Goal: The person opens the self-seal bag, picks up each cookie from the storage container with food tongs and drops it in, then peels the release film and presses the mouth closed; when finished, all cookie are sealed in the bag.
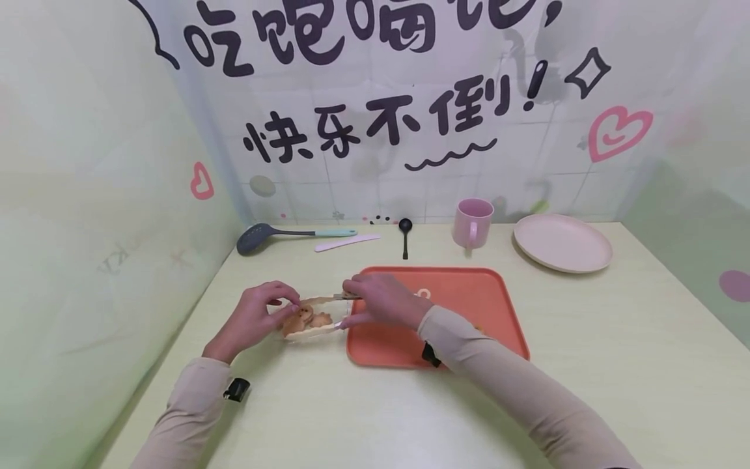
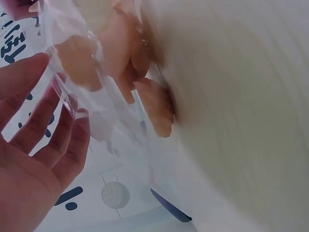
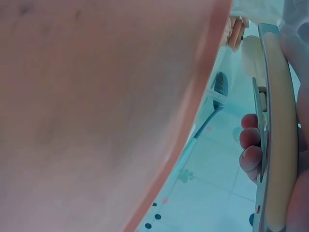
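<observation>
My left hand (image 1: 254, 319) pinches the edge of a clear plastic bag (image 2: 104, 128) between thumb and fingers, left of the tray. Several brown, shaped biscuits (image 1: 305, 315) lie inside the bag; one seems to have a face. My right hand (image 1: 387, 303) grips a pair of tongs (image 3: 280, 130) with metal edges and beige inlays. Their arms are spread, and the beige tips (image 1: 319, 301) reach to the bag beside the biscuits. Whether the tips touch a biscuit I cannot tell. Below the right hand lies an orange-red tray (image 1: 381, 352).
Along the back of the table lie a slotted spatula (image 1: 254, 239) with a mint handle, a lilac knife (image 1: 347, 243) and a small black spoon (image 1: 405, 238). A pink mug (image 1: 473, 225) and a pale pink plate (image 1: 562, 243) stand at the back right, before the printed wall.
</observation>
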`<state>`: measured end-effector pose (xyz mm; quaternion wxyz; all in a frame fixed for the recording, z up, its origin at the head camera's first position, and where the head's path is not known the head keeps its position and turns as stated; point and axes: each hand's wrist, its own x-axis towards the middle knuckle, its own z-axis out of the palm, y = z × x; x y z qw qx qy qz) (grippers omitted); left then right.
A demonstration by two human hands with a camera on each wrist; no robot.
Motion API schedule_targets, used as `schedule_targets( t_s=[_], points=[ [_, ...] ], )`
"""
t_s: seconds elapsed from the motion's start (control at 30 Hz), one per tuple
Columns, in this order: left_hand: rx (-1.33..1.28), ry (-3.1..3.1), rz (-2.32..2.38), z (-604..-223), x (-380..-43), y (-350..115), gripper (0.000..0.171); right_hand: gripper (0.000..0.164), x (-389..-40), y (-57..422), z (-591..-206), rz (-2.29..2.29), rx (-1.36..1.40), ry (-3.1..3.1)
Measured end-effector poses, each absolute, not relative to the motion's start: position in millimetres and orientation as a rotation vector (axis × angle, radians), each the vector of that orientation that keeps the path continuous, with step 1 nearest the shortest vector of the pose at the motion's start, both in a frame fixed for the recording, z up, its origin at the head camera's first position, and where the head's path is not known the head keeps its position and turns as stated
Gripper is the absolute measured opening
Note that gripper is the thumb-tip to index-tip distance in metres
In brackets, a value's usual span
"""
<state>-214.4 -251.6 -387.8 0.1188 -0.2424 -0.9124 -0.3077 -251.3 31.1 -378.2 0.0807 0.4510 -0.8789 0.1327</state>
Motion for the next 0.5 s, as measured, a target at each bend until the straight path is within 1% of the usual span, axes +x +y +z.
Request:
schedule_targets(
  t_s=[0.23,0.5],
  points=[
    [-0.695,-2.671,-0.898,-391,-215,-252,0.011,0.053,-254,54,-376,0.509,1.282,-2.682],
    [-0.665,-2.723,-0.911,-389,-215,-252,0.008,0.052,-246,110,-366,0.602,1.116,-2.866]
  ],
)
